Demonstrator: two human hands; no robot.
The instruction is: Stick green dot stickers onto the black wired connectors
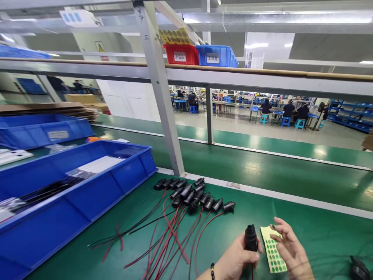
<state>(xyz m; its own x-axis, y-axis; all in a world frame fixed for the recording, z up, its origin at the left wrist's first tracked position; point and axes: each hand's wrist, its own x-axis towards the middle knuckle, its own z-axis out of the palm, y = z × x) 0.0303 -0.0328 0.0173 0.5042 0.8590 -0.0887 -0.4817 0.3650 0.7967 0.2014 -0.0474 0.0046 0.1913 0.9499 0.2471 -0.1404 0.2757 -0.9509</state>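
Nearest the camera, the left hand (236,258) is wrapped around a black socket connector (250,238), held upright above the green bench mat (314,233) with its lead running down out of view, while the right hand (291,249) rests with loosely curled fingers on a yellowish sheet of green dot stickers (273,249) just beside the connector; whether it pinches the sheet or only steadies it cannot be told. The likeliest slip here looks to be a dot curling or sticking to a fingertip as it is peeled, since the sheet is thin and held only lightly, or the sheet sliding on the smooth mat. A dark object (359,268) lies at the right edge of the mat, too cropped to name. A little farther off, a cluster of finished-looking black connectors (194,194) lies in rows with red and black wires (169,237) trailing toward the person; these loose leads could snag a wrist and drag the row out of order. To the left stands a long blue tray (96,194) with white strips and bagged parts, and behind it a second blue bin (43,130) whose label is too blurred to read. On the overhead shelf a red bin (180,54) and a blue bin (217,56) each carry a white label with Chinese characters, not legible with certainty. Far behind, other people sit at benches.
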